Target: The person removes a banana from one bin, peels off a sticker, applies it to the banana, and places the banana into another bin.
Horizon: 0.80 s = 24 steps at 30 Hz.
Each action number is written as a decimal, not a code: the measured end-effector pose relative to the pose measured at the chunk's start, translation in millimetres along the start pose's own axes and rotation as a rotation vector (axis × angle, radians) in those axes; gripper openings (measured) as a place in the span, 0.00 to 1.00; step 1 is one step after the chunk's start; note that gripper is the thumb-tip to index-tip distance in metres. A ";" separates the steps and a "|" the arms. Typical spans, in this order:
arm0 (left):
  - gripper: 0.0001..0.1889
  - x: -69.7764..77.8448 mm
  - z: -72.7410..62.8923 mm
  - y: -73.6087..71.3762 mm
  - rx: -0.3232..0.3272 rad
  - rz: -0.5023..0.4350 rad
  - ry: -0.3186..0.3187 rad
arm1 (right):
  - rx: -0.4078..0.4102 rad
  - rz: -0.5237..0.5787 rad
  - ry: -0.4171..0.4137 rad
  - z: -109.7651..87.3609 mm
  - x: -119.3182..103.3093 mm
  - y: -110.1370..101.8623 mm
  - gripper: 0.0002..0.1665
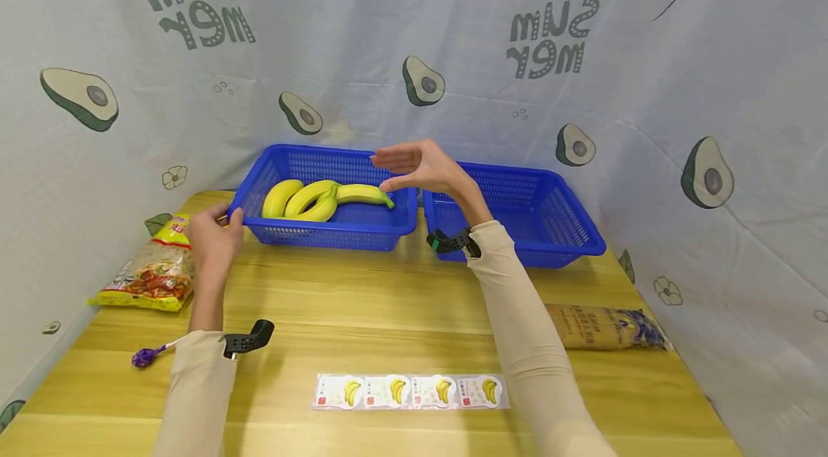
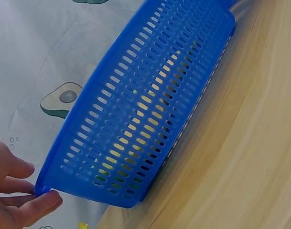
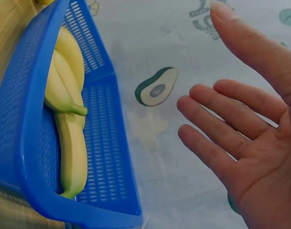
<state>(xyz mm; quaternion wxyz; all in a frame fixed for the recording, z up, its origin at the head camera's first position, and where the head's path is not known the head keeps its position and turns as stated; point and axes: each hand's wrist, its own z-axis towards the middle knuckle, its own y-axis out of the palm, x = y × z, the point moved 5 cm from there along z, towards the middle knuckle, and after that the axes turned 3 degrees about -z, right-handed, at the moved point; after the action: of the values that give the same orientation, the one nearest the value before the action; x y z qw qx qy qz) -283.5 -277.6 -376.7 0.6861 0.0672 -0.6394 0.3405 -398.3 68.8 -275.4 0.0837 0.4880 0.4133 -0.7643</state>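
Observation:
My left hand [image 1: 213,241] grips the left end of a blue plastic basket [image 1: 323,236]. In the left wrist view its fingers and thumb pinch the basket's rim at a corner. Several yellow bananas [image 1: 282,198] with greenish tips lie inside, mostly toward the left; one banana [image 1: 362,194] stretches to the right. Above the right part of this basket, my right hand [image 1: 427,168] is raised and holds nothing. The right wrist view shows its palm [image 3: 264,167] with fingers extended and thumb apart, beside the basket.
A second blue basket [image 1: 517,218] stands to the right, behind my right forearm. On the left lie a yellow-and-clear food bag [image 1: 155,276] and a purple-wrapped lollipop [image 1: 146,357]. A strip of banana-picture cards [image 1: 411,392] is in front; a brown package [image 1: 598,328] lies right.

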 end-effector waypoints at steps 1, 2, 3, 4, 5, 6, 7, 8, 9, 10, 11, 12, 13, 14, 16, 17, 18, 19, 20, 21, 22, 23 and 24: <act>0.22 -0.9 1.0 -0.2 0.014 -0.008 -0.007 | 0.000 -0.008 0.008 3.9 2.4 -0.4 0.39; 0.21 -2.2 1.9 -0.5 0.030 -0.021 -0.015 | 0.000 -0.010 0.015 7.6 4.6 -0.7 0.39; 0.21 -3.9 2.9 -0.6 0.042 -0.045 -0.026 | 0.002 -0.011 0.023 11.0 7.0 -1.2 0.39; 0.21 -5.9 4.0 -0.4 0.052 -0.079 -0.038 | 0.004 -0.009 0.030 14.2 9.5 -1.6 0.38; 0.20 -7.8 4.5 -0.5 0.060 -0.114 -0.053 | 0.007 -0.007 0.040 17.2 12.0 -1.9 0.38; 0.20 -9.8 5.0 -0.5 0.067 -0.155 -0.075 | 0.010 -0.002 0.047 20.0 14.6 -2.0 0.38; 0.20 -11.8 5.2 -0.3 0.070 -0.191 -0.098 | 0.012 0.002 0.054 22.8 16.8 -2.1 0.38; 0.20 -13.6 5.3 0.3 0.068 -0.237 -0.120 | 0.013 0.006 0.060 25.5 18.9 -2.1 0.37; 0.21 -15.0 5.0 0.8 0.066 -0.280 -0.144 | 0.014 0.015 0.068 28.6 21.4 -2.1 0.37; 0.21 -16.3 4.6 1.3 0.068 -0.321 -0.168 | 0.014 0.024 0.076 31.9 23.9 -2.0 0.37; 0.21 -17.7 4.5 1.6 0.075 -0.353 -0.190 | 0.013 0.031 0.082 35.3 26.2 -1.5 0.37; 0.22 -19.1 4.3 1.7 0.083 -0.384 -0.214 | 0.010 0.039 0.088 39.0 28.5 -0.8 0.37; 0.22 -20.4 4.1 1.8 0.091 -0.414 -0.237 | 0.007 0.050 0.094 42.9 30.6 0.0 0.36; 0.22 -21.6 3.9 1.5 0.103 -0.450 -0.260 | 0.004 0.058 0.099 46.9 32.7 0.9 0.36; 0.22 -23.6 3.7 0.9 0.125 -0.516 -0.298 | -0.007 0.085 0.109 54.9 37.7 2.9 0.36; 0.22 -24.5 3.8 1.0 0.131 -0.550 -0.316 | -0.013 0.098 0.116 58.8 40.1 4.1 0.36; 0.21 -24.9 3.7 1.0 0.137 -0.578 -0.331 | -0.017 0.106 0.123 62.8 42.9 5.0 0.36; 0.21 -25.3 3.8 1.4 0.140 -0.605 -0.346 | -0.019 0.116 0.129 66.5 45.5 5.7 0.36; 0.21 -25.0 3.8 1.7 0.142 -0.618 -0.353 | -0.016 0.124 0.132 70.1 48.3 6.1 0.35; 0.20 -25.0 4.1 2.4 0.141 -0.633 -0.361 | -0.013 0.130 0.133 73.6 50.8 6.5 0.35; 0.20 -24.7 4.3 3.0 0.139 -0.636 -0.364 | -0.009 0.134 0.133 77.1 53.4 6.8 0.34; 0.20 -24.7 4.6 3.6 0.137 -0.649 -0.371 | -0.004 0.137 0.133 80.6 56.1 7.0 0.34; 0.20 -24.5 4.8 3.9 0.134 -0.648 -0.374 | 0.000 0.137 0.134 83.7 58.9 7.1 0.34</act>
<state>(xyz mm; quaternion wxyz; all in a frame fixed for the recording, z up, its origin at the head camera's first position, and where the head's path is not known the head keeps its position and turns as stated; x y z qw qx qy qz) -288.4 -286.5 -399.8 0.6238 0.3715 -0.6755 0.1287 -481.3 20.7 -312.1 0.1078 0.5653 0.3834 -0.7224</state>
